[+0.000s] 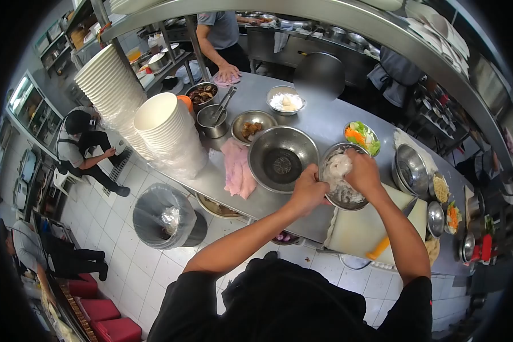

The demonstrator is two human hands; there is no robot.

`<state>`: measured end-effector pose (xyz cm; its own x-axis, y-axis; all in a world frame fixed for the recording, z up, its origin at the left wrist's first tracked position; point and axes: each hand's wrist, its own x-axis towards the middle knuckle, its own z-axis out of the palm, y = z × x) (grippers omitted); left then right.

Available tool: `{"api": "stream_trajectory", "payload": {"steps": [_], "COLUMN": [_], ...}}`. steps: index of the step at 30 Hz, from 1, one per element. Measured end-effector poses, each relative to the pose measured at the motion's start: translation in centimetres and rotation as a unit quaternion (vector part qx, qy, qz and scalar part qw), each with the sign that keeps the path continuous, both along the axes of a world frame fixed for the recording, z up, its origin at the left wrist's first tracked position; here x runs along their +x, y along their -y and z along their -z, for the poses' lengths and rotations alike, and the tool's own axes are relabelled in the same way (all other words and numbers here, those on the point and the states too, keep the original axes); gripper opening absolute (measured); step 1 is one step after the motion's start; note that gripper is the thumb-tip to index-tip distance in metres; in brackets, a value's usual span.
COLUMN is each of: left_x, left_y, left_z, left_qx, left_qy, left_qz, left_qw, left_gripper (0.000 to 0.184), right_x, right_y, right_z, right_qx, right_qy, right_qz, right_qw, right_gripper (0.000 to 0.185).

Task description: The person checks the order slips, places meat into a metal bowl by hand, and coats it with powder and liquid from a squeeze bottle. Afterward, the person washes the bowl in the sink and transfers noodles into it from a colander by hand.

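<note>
Left hand [309, 185]: gripping the near-left rim of the mixing bowl [350, 206], thumb up by the edge. Right hand [361, 170]: down inside that same bowl, fingers in the pale, wet mix [339, 165]. Can't tell how wide those fingers are, the mix and my hand hide them.

Landmark = large steel bowl [262, 165] on the steel counter [330, 117]. Mixing bowl sits just right of it, tilted toward me; can't tell if its base touches the counter. My left hand overlaps the landmark's right rim in view, contact unclear.

Around the landmark:
- Beyond, right: veg bowl [378, 147], orange and green pieces, near my right hand.
- Beyond: bowl of white stuff [288, 113].
- Beyond, left: shallow bowl [269, 120] with brown chunks; past it, 1 pot [212, 130] with tongs [225, 104] standing in it.
- Just left: pink cloth [237, 171] lying on the counter.
- Further left: 2 stacks of white tubs [157, 111] in clear plastic.
- Right, nearer me: cutting board [350, 225] under my right forearm, yellow handle [378, 248] on it.
- Well right: nested steel bowls [411, 165].

Across the counter, beyond and left of the landmark, a co-worker's hand [228, 72] presses on another pink cloth [225, 82].
</note>
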<state>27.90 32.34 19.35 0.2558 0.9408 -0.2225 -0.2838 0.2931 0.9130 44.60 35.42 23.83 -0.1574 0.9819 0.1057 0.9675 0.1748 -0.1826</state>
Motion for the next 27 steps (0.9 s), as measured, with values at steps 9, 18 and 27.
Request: {"api": "stream_trajectory", "payload": {"steps": [9, 18, 27], "left_x": [-1.4, -0.5, 2.5], "left_y": [-1.6, -2.0, 1.2], "left_z": [0.6, -1.2, -0.2], "left_qx": [0.009, -0.026, -0.038], "left_qy": [0.025, 0.002, 0.001], "left_qz": [0.022, 0.097, 0.166], "left_qw": [0.999, 0.995, 0.985], "left_gripper": [0.024, 0.023, 0.022], "right_x": [0.5, 0.7, 6.9], "right_y": [-1.4, 2.0, 8.0], "right_z": [-1.0, -2.8, -0.7], "right_qx": [0.044, 0.038, 0.16], "right_qy": [-0.243, -0.146, -0.081], "right_qz": [-0.033, 0.033, 0.195], "right_qw": [0.969, 0.988, 0.964], "right_gripper": [0.038, 0.031, 0.031]}}
